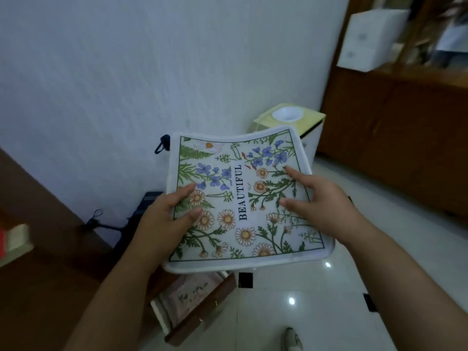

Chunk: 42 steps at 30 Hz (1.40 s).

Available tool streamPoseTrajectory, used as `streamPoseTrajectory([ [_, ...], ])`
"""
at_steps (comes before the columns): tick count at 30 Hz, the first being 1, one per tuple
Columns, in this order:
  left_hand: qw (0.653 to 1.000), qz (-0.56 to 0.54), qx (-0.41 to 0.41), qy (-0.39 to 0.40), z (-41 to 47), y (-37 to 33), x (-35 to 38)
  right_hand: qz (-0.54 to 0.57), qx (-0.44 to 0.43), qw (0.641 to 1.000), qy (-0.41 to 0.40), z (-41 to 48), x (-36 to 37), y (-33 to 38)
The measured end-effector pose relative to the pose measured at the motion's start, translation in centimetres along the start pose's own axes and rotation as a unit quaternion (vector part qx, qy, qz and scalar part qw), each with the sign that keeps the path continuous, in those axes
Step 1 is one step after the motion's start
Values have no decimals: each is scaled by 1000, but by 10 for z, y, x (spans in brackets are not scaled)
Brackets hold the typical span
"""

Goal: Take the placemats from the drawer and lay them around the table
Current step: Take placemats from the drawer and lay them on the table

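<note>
**Flowered placemat held up over the open drawer**

From the head view, a person is holding the placemat (243, 198) in the air in the middle of the frame. It is a white-edged cloth printed with daisies, blue flowers and the word BEAUTIFUL, and it is lying roughly flat, bowing a little along its far edge.

The left hand (164, 216) is gripping the mat's left edge, with thumb and forefinger curling onto the printed face and the other fingers out of sight. The right hand (326, 198) is lying across the right edge with thumb and forefinger stretched nearly straight on top. Its other fingers are hidden, so I cannot tell whether it is clasping the mat or only resting on it.

Just below the mat's near edge, at lower centre, the wooden drawer (187, 330) is standing open with pale pink cloth showing inside.

A dark wooden table (38, 262) is filling the lower left. A yellow-topped box (311, 120) is peeking out behind the mat's far right corner, against the white wall (152, 72). A brown cabinet (392, 122) is running down the right side over glossy floor tiles (329, 300).
</note>
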<state>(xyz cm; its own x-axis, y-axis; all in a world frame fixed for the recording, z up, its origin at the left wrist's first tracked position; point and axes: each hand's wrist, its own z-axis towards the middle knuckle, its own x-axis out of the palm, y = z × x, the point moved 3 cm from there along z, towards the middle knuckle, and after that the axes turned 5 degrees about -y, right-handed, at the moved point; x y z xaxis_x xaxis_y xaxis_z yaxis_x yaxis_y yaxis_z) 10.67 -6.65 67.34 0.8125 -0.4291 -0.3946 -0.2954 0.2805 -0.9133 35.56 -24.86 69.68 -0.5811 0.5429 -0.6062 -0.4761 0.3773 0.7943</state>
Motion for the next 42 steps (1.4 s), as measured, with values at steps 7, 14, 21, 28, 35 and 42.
streamPoseTrajectory([
  [7,980,2,92,179,-24,-48,42,16,139,974,-180,-139,-39,-23],
  [14,896,-20,141,420,-117,-102,143,0,302,882,-362,-342,-85,-38],
  [21,783,-53,223,579,-267,-169,226,-32,394,761,-514,-536,-112,-22],
  [28,658,-88,260,701,-433,-211,261,-49,445,644,-620,-708,-101,9],
  [35,588,-105,302,743,-573,-235,263,-59,471,568,-673,-834,-92,26],
  [42,500,-117,306,802,-714,-244,267,-64,515,492,-699,-948,-75,37],
])
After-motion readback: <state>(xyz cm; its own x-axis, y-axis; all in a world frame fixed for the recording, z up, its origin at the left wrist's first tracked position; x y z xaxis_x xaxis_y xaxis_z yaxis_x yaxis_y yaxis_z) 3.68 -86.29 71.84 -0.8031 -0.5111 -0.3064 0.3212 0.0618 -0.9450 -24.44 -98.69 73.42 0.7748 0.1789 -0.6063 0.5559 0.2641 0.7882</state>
